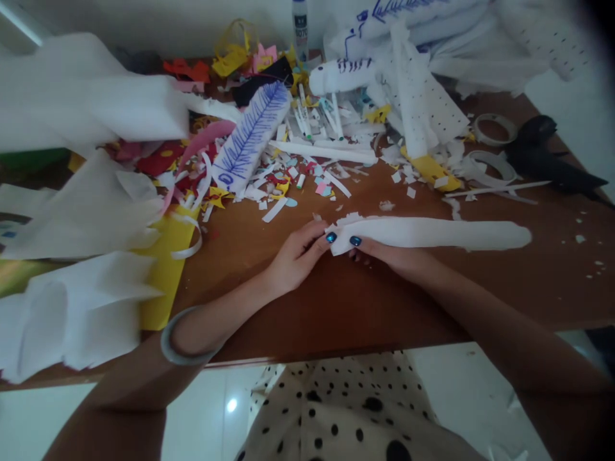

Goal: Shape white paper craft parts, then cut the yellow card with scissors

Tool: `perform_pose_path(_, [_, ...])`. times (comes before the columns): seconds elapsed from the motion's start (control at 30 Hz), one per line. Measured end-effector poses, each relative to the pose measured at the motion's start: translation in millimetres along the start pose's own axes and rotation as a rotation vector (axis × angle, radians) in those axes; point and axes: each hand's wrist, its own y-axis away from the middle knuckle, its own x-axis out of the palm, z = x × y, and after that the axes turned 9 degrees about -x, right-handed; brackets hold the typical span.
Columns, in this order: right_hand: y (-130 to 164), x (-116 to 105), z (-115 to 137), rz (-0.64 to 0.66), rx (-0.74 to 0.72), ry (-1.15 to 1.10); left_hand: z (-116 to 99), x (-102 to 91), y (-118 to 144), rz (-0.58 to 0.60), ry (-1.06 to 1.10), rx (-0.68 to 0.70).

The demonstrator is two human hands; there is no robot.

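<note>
A long white paper strip [446, 233] with a rounded right end lies level above the brown tabletop, its left end torn and ragged. My left hand [300, 253] pinches that ragged end, thumb on top. Close beside it, my right hand [384, 251] grips the same strip with the thumb on its front face; most of its fingers are hidden beneath the paper. Beyond my hands lie small paper scraps [293, 176] and a white paper shape [254, 137] with blue feather-like lines.
White paper sheets [72, 211] and a yellow sheet [166, 275] cover the left side. A glue bottle [300, 32] stands at the back. Tape rolls [494, 130] and black-handled scissors [552, 160] lie at the right. The table's front edge [336, 354] runs before my body.
</note>
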Motion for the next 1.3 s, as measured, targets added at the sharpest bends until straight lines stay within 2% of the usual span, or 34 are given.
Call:
perform_pose_path(0.13, [2, 0, 1, -0.044, 0.009, 0.02, -1, 0.5, 2, -0.078, -0.117, 0.014])
perform_pose_path(0.23, [1, 1, 3, -0.056, -0.058, 0.046, -2, 1.4, 2, -0.097, -0.149, 0.027])
perform_pose_path(0.33, [0, 3, 6, -0.017, -0.098, 0.032, -3, 1.3, 2, -0.072, -0.114, 0.025])
perform_pose_path(0.5, [0, 2, 10, 0.044, -0.039, -0.005, -1, 1.3, 2, -0.019, -0.037, 0.068])
perform_pose_path(0.67, [0, -1, 7, 0.083, -0.037, -0.079, 3, 1.9, 3, -0.11, 0.015, 0.018])
perform_pose_path(0.77, [-1, 0, 5, 0.125, -0.032, -0.099, 4, 1.9, 2, -0.124, 0.016, -0.001])
perform_pose_path(1.0, [0, 1, 12, 0.112, -0.04, -0.001, 1, 5.3, 2, -0.157, -0.002, -0.029])
perform_pose_path(1.07, [0, 1, 14, 0.097, -0.044, 0.004, 0, 4.8, 2, -0.251, -0.07, 0.019])
perform_pose_path(1.13, [0, 0, 15, 0.083, -0.06, 0.006, -2, 2.6, 2, -0.337, -0.235, 0.123])
perform_pose_path(1.23, [-1, 1, 15, 0.057, -0.106, 0.05, -5, -1.9, 3, -0.355, -0.517, 0.278])
perform_pose_path(1.3, [-1, 1, 15, 0.029, -0.15, 0.125, -6, -3.6, 4, -0.354, -0.612, 0.328])
